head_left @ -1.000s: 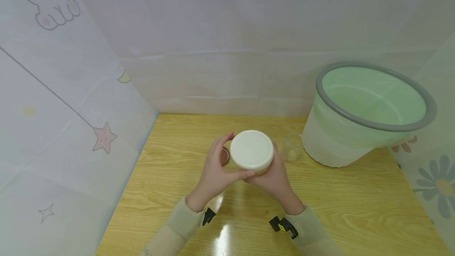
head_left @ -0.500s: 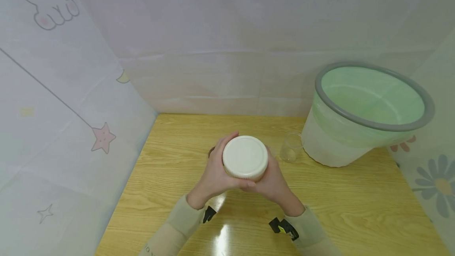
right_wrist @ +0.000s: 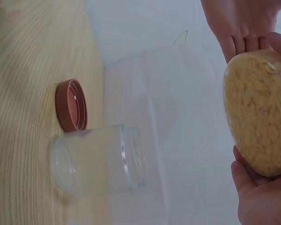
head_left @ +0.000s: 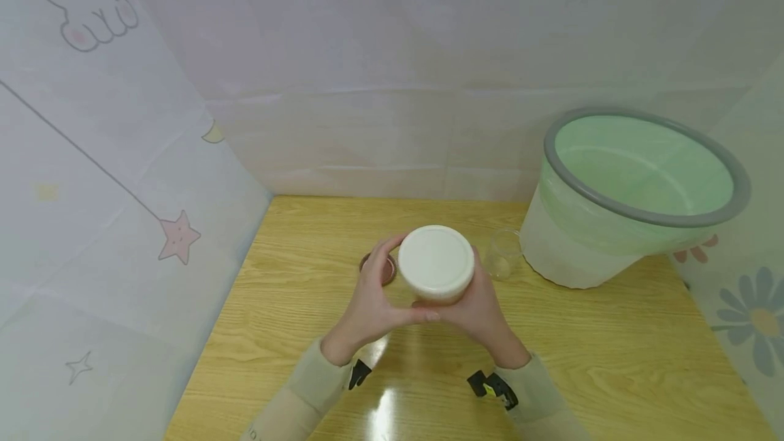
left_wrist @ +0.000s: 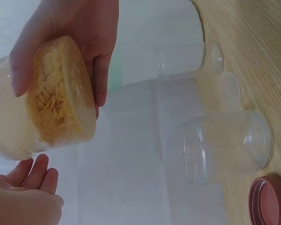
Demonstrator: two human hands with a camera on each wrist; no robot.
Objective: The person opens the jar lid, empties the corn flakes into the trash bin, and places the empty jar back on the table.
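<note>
Both hands hold a clear tub (left_wrist: 61, 101) of yellow flakes with a white screw lid (head_left: 436, 258), raised over the table. My right hand (head_left: 480, 312) grips the tub's side, fingers and thumb spread round it in the left wrist view. My left hand (head_left: 370, 305) curls round the other side, its fingertips at the lid's edge and its thumb meeting my right hand in the head view. Below stands an uncapped glass jar (right_wrist: 96, 161), hidden under the tub and hands from the head. Beside it lies a reddish-brown lid (head_left: 388, 269), also in both wrist views.
A clear glass vessel (head_left: 505, 254) stands right of the hands. Behind it, a white bin (head_left: 560, 250) with a green liner and grey rim occupies the right side. Patterned sheets (head_left: 367, 135) hang at the back and sides of the wooden table (head_left: 282, 278).
The tub shifted left and nearer, then back right and farther, ending about where it was a second ago. The reddish-brown lid, mostly covered half a second ago, shows again.
</note>
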